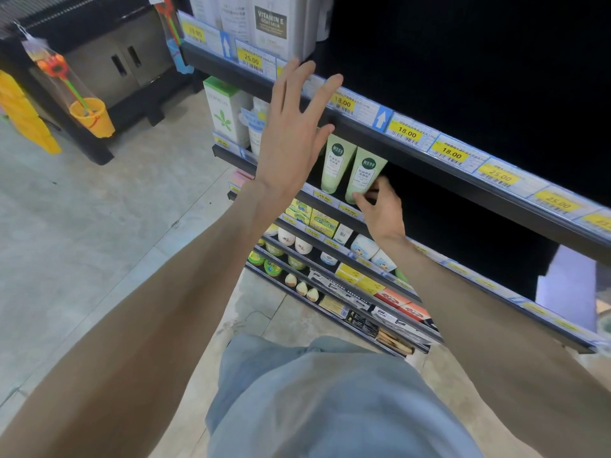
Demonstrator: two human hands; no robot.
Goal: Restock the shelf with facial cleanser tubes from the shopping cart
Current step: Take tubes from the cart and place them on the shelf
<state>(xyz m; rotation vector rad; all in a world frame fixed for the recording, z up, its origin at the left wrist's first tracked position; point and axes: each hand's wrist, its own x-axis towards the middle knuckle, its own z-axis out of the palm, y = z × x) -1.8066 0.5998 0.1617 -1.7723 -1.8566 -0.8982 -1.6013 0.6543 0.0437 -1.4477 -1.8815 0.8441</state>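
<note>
Two pale green facial cleanser tubes stand cap-down, side by side, on the second shelf (334,206) from the top in the head view, just behind its price strip. Left tube (337,163) is free, partly behind the left hand. Right tube (365,175) is pinched near its cap end by the right hand (380,209), thumb at the tube's front, the other fingers curled behind it at the shelf edge. Left hand (294,133) is raised, fingers straight and spread apart, holding nothing; its fingertips lie at the front edge of the upper shelf (429,157), over the price labels; contact hard to confirm. Yellow price tags (406,132) reading 18.00 and 25.00 run along that edge. White Vitamin E bottle (271,24) stands on the upper shelf at top. White-green box (224,110) sits left of the tubes on the same level. Lower shelves carry small jars, boxes, tubes. Orange toy bucket (92,117) hangs on a rack far left. Grey shorts (330,391) fill bottom centre. Right side of the shelving is dark, contents cannot be told.
</note>
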